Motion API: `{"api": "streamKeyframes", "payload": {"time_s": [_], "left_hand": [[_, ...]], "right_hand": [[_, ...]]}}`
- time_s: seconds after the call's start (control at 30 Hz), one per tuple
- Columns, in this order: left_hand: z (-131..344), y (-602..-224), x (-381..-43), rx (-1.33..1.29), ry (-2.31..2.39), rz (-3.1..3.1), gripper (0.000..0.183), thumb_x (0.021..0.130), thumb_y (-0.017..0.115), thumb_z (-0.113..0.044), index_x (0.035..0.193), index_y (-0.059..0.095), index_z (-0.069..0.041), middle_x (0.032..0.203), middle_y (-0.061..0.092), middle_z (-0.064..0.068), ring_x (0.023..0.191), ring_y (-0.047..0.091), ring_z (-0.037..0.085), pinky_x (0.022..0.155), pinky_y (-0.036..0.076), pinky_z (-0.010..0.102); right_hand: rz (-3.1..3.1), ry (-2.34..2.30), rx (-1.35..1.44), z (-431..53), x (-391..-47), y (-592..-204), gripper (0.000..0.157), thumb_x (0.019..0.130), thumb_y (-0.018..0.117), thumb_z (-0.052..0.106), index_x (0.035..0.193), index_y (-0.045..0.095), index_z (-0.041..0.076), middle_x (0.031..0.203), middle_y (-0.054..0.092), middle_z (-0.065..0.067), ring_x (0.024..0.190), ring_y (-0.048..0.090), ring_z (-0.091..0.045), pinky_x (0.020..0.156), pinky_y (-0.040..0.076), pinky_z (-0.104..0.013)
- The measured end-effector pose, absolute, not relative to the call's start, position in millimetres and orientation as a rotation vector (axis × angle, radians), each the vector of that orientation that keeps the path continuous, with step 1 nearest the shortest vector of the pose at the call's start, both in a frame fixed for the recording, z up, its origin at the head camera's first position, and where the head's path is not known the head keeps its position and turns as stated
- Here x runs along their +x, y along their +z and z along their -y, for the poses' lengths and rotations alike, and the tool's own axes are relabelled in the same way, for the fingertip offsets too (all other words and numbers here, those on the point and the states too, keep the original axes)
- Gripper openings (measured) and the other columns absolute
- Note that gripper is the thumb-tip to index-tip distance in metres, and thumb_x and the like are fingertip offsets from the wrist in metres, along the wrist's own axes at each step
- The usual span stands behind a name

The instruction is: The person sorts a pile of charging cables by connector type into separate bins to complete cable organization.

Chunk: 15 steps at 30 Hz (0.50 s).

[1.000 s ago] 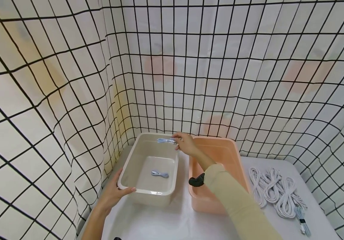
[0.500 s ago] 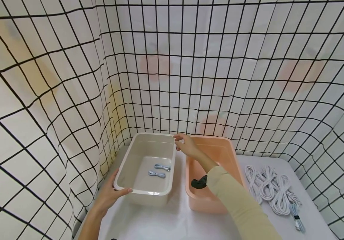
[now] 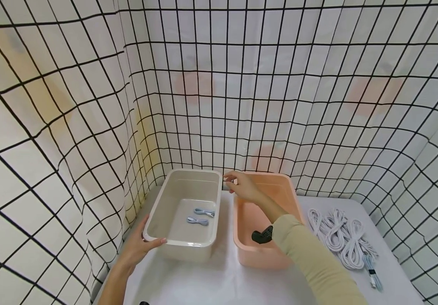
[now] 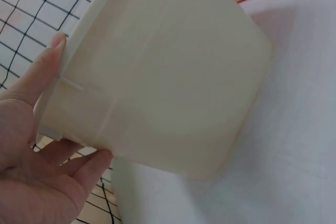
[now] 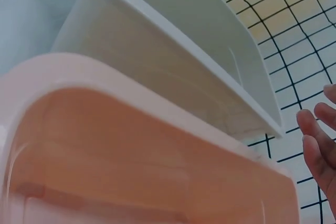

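My left hand (image 3: 136,245) holds the near left corner of a beige plastic bin (image 3: 188,244). In the left wrist view its thumb lies over the bin's rim and the other fingers bend under the corner. Two small bundles of light blue cable lie side by side on the bin's floor, the farther cable bundle (image 3: 204,212) just behind the nearer cable bundle (image 3: 197,221). My right hand (image 3: 242,185) hovers by the bin's far right corner with nothing in it; the right wrist view shows its fingers (image 5: 317,135) loosely bent, apart from both bins.
A peach-coloured bin (image 3: 264,254) stands to the right, beneath my right forearm. Several coiled white cables (image 3: 335,233) lie on the white table at the far right, with a light blue cable bundle (image 3: 372,273) tied in black. Black wire mesh (image 3: 241,97) encloses the table.
My right hand let go of a light blue cable bundle, which dropped into the beige bin beside the other one. The hand then drew slightly right. My left hand kept its grip.
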<state>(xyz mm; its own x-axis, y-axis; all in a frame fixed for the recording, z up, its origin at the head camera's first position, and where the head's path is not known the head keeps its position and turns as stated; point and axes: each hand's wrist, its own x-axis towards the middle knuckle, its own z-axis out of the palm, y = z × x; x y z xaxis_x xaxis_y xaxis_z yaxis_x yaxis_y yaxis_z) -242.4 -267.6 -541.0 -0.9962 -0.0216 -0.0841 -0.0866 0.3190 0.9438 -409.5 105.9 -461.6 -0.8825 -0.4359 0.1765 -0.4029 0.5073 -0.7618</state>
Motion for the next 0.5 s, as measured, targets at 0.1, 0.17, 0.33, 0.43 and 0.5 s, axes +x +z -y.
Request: {"api": "streamKeyframes", "payload": {"time_s": [0.1, 0.17, 0.33, 0.43, 0.5], "left_hand": [[269.4, -540.9, -242.5, -0.098, 1.788, -2.507, 0.114, 0.086, 0.088, -0.022, 0.167, 0.008, -0.013, 0.161, 0.029, 0.029, 0.139, 0.039, 0.046, 0.111, 0.034, 0.06], [269.9, -541.2, -241.8, -0.106, 1.774, -2.507, 0.115, 0.085, 0.088, -0.024, 0.168, 0.009, -0.014, 0.161, 0.029, 0.028, 0.14, 0.039, 0.046, 0.11, 0.035, 0.061], [269.2, -539.6, -239.2, -0.112, 1.794, -2.491, 0.114, 0.086, 0.087, -0.023, 0.168, 0.008, -0.015, 0.162, 0.026, 0.027, 0.142, 0.035, 0.046, 0.111, 0.034, 0.061], [268.2, -538.2, -239.0, -0.086, 1.816, -2.481, 0.114, 0.087, 0.087, -0.022, 0.167, 0.007, -0.013, 0.163, 0.024, 0.028, 0.143, 0.034, 0.048, 0.112, 0.033, 0.062], [267.6, -538.2, -239.5, -0.079, 1.822, -2.473, 0.114, 0.087, 0.086, -0.021, 0.167, 0.006, -0.014, 0.163, 0.023, 0.028, 0.143, 0.033, 0.048, 0.112, 0.033, 0.062]], "right_hand": [[-2.675, -1.344, -0.753, -110.5, -405.7, -458.8, 0.035, 0.106, 0.059, 0.012, 0.14, 0.06, 0.002, 0.127, 0.065, -0.019, 0.087, 0.071, -0.03, 0.06, 0.051, -0.028], [-2.647, -1.369, -0.739, -114.6, -402.7, -457.5, 0.035, 0.106, 0.059, 0.011, 0.14, 0.06, 0.002, 0.128, 0.064, -0.021, 0.092, 0.071, -0.035, 0.068, 0.057, -0.031], [-2.616, -1.42, -0.727, -126.7, -395.7, -453.0, 0.036, 0.106, 0.057, 0.009, 0.14, 0.058, -0.001, 0.129, 0.061, -0.024, 0.095, 0.071, -0.036, 0.084, 0.059, -0.051], [-2.625, -1.432, -0.711, -135.2, -393.5, -451.6, 0.037, 0.106, 0.056, 0.009, 0.142, 0.057, 0.0, 0.13, 0.06, -0.022, 0.094, 0.071, -0.034, 0.085, 0.058, -0.053], [-2.628, -1.433, -0.681, -140.5, -391.1, -450.5, 0.038, 0.106, 0.056, 0.009, 0.144, 0.056, 0.003, 0.132, 0.06, -0.021, 0.096, 0.071, -0.036, 0.085, 0.058, -0.053]]}}
